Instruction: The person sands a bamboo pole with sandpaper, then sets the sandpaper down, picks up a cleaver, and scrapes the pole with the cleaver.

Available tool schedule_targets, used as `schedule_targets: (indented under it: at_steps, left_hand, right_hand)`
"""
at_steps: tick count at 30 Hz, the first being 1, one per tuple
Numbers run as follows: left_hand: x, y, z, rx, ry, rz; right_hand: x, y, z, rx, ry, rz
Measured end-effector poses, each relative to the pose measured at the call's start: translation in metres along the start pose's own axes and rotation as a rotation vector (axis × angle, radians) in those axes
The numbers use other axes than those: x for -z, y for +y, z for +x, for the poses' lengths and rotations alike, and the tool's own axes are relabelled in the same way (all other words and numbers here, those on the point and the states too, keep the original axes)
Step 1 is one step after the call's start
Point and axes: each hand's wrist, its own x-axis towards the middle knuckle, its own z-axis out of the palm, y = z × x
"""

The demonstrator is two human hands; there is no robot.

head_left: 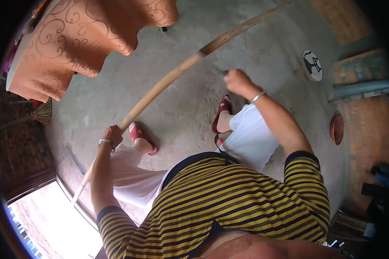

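Note:
A long bamboo pole (pixel 160 86) runs slantwise from the lower left up to the far right. It looks pale and bare on the near part, browner beyond a joint near its middle. My left hand (pixel 112 136) is wrapped round the pole at its lower part, just beside my left foot. In my closed right hand (pixel 240 82) is a dark knife-like tool (pixel 222 71), its thin end blurred and pointing at the pole. That hand stays a little apart from the pole, to the right of its middle.
An orange cloth with scroll patterns (pixel 78 39) hangs over a table at upper left. A straw broom (pixel 42 113) leans at left, near a bright doorway (pixel 47 216). To the right are a round cat-painted stool (pixel 312 65) and a woven basket (pixel 336 129). My sandalled feet stand on concrete.

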Motion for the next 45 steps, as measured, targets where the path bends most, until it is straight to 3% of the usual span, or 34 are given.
schedule_targets:
  at_steps: [3,5,6,9,12,13,14,15,17,19,24,25,31,32,34,35,36,37,38,41,45]
  left_hand:
    - [0.006,0.004,-0.007,0.028,0.022,-0.038]
    - [0.004,0.001,-0.006,0.003,0.045,-0.040]
    - [0.001,0.000,-0.007,-0.006,0.062,-0.048]
    - [-0.012,-0.009,-0.002,-0.050,0.103,-0.051]
    - [-0.019,-0.013,0.001,-0.061,0.113,-0.046]
    - [-0.019,-0.010,0.002,-0.077,0.119,-0.013]
    - [-0.018,-0.008,0.004,-0.091,0.123,0.022]
    - [-0.016,-0.010,0.003,-0.097,0.122,0.061]
    - [-0.009,-0.005,-0.006,-0.018,0.104,0.020]
    - [-0.004,-0.002,-0.006,0.020,0.124,-0.035]
    - [0.007,0.014,-0.002,-0.087,0.184,-0.225]
    - [0.014,0.019,0.002,-0.115,0.171,-0.256]
    - [0.035,0.045,0.022,-0.249,0.164,-0.382]
    - [0.041,0.048,0.022,-0.263,0.152,-0.396]
    - [0.047,0.053,0.018,-0.270,0.130,-0.446]
    - [0.049,0.052,0.019,-0.257,0.106,-0.435]
    - [0.050,0.050,0.019,-0.243,0.084,-0.425]
    - [0.050,0.048,0.020,-0.228,0.064,-0.419]
    - [0.049,0.050,0.020,-0.220,0.050,-0.402]
    - [0.050,0.062,0.026,-0.187,0.040,-0.359]
    - [0.060,0.085,0.030,-0.121,0.113,-0.281]
  right_hand:
    - [-0.002,0.001,0.000,0.062,-0.030,0.001]
    - [0.022,0.017,0.008,-0.126,-0.005,0.077]
    - [0.022,0.036,0.012,-0.108,0.161,0.106]
    - [0.055,0.034,0.015,-0.592,0.153,0.427]
    - [0.004,0.057,0.019,-0.145,0.176,-0.015]
    - [-0.010,0.044,0.014,-0.048,0.057,-0.098]
    - [-0.004,0.002,-0.004,0.006,-0.020,-0.151]
    - [-0.017,-0.011,-0.011,0.201,-0.107,-0.115]
    - [-0.036,-0.010,-0.011,0.272,-0.208,-0.134]
    - [0.003,-0.015,-0.011,0.117,-0.124,-0.033]
    - [-0.007,0.005,0.007,-0.145,0.208,0.155]
    - [-0.015,-0.011,0.003,-0.101,0.225,0.038]
    - [-0.030,-0.106,-0.031,0.376,-0.290,-0.052]
    - [-0.037,-0.102,-0.032,0.434,-0.192,0.090]
    - [-0.025,-0.073,-0.007,0.430,-0.215,-0.081]
    - [-0.009,-0.069,-0.005,0.132,-0.051,0.110]
    - [0.010,-0.061,0.006,-0.345,-0.147,0.374]
    - [0.018,-0.045,0.010,-0.335,0.026,0.584]
    - [0.023,-0.034,0.015,-0.367,0.074,0.574]
    - [-0.020,-0.041,0.009,0.056,0.225,-0.114]
    - [-0.034,-0.114,-0.026,0.268,-0.174,-0.006]
